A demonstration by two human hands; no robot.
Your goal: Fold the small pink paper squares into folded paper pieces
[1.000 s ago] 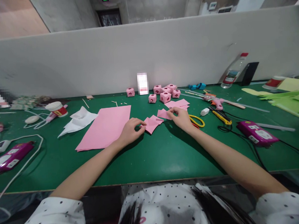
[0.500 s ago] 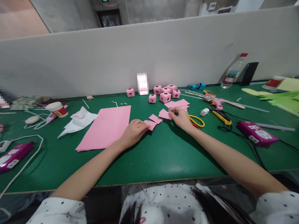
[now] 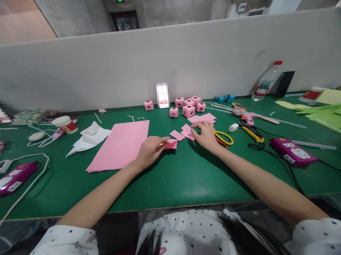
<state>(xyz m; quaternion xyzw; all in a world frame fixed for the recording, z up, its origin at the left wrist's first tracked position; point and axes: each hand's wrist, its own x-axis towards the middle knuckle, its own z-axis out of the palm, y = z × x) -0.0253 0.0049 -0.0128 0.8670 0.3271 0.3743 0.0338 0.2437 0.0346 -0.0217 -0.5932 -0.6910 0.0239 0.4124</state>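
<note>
My left hand is closed, pinching a small pink paper piece whose near side is lifted off the green table. My right hand is over the table with thumb and forefinger slightly apart, their tips beside or lightly touching a pink paper piece. Another small pink paper square lies flat between the hands, against that piece. Just beyond my right hand rests a stack of pink paper strips. Scissors with yellow and orange handles lie partly hidden behind my right wrist.
Pink sheets and a white tissue lie left. Several pink paper cubes stand near a propped phone. On the right are a glue gun, yellow cutter, purple box with cords and bottle.
My right hand has set its pink piece down beside the flat square and loosened its fingers. The piece at my left hand has been tilted up from the table.
</note>
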